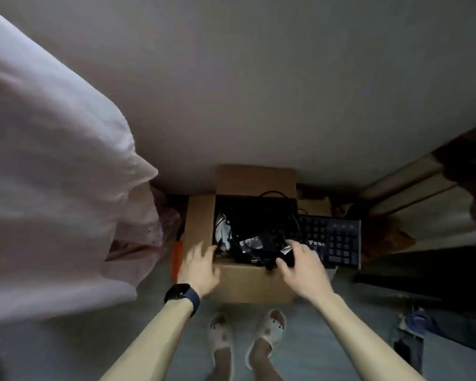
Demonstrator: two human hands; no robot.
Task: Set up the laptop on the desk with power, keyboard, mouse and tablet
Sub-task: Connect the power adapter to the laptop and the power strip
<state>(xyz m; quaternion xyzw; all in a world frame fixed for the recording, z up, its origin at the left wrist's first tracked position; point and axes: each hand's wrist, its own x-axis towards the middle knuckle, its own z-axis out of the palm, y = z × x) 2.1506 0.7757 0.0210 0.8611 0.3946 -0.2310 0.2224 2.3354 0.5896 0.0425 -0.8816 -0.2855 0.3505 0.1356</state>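
An open cardboard box (pixel 248 281) stands on the floor against the wall. Inside lie tangled black cables (pixel 270 213), a black power adapter with a label (pixel 252 243) and something white (pixel 222 232). A black keyboard (pixel 333 242) sticks out over the box's right side. My left hand (pixel 199 266), with a dark watch on its wrist, rests with fingers spread on the box's near left rim. My right hand (pixel 300 264) reaches into the box at its near right corner, its thumb and fingers curled round a small black object that I cannot identify.
A pale curtain or cloth (pixel 52 174) hangs at the left. A dark flat object (pixel 437 273) lies at the right, with wooden furniture (pixel 412 177) behind it. An orange thing (pixel 177 259) sits left of the box. My feet in light slippers (pixel 245 342) stand before the box.
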